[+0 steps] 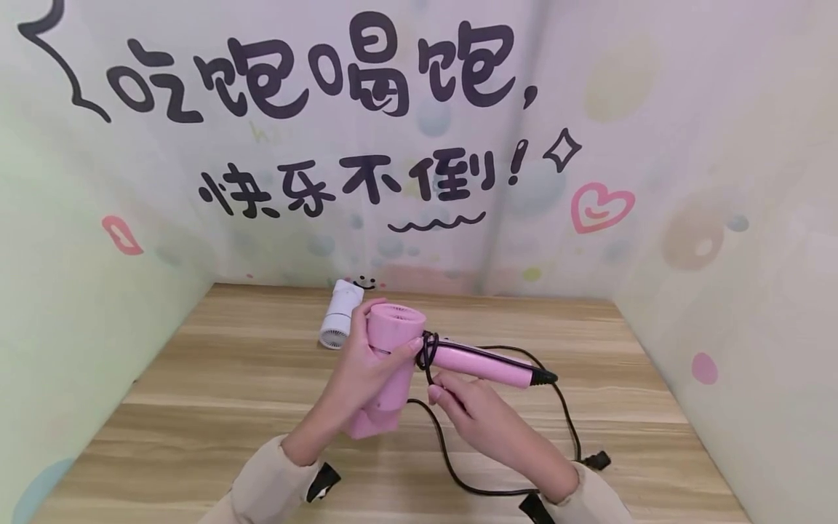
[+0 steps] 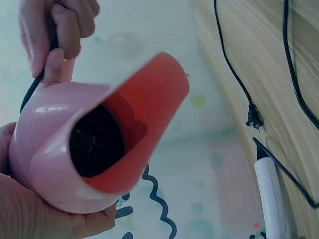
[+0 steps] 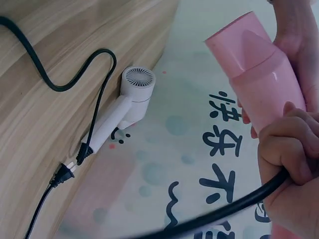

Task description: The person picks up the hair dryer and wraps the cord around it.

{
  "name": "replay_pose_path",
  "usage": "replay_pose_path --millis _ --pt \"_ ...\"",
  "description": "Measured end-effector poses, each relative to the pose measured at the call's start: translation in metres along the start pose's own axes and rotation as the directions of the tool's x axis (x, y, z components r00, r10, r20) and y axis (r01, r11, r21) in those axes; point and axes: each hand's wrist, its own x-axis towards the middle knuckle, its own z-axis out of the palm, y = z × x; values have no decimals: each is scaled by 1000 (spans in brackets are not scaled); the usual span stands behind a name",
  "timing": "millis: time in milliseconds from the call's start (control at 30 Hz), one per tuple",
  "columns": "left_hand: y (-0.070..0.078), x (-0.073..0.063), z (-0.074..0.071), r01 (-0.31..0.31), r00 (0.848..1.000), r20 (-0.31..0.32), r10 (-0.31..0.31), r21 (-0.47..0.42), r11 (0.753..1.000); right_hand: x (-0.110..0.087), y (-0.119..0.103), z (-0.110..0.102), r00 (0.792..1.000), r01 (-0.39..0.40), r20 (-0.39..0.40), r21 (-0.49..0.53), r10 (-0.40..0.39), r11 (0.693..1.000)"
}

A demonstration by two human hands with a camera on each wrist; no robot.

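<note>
My left hand (image 1: pixel 358 372) grips the barrel of a pink hair dryer (image 1: pixel 394 335) above the table, its handle pointing right. The nozzle (image 1: pixel 377 422) points down toward me; the left wrist view looks into its flared opening. A black cord (image 1: pixel 484 493) winds around the handle close to the barrel. My right hand (image 1: pixel 483 418) pinches this cord just below the wound part, with curled fingers and thumb around it in the right wrist view. The cord's remaining length loops below and behind the right hand, ending in a black plug (image 1: pixel 597 460).
A white hair dryer (image 1: pixel 340 314) lies near the back edge of the wooden table (image 1: pixel 216 407), behind the left hand. In the right wrist view its handle and cord show beside the black plug (image 3: pixel 63 173). Printed walls (image 1: pixel 419 247) enclose the back and sides.
</note>
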Motion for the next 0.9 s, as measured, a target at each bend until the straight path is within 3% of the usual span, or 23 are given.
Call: replay_pose_path --millis 300,633,900 --pt "7 -3 -2 113 993 32 -109 -125 986 2 16 3 1000 -11 -5 84 11 996" --pt "5 -5 -3 173 984 78 -161 -171 970 7 29 -4 996 41 -76 -30 -43 999" --pt "2 -5 1 201 978 100 -186 -169 965 12 36 0 993 -117 6 100 117 988"
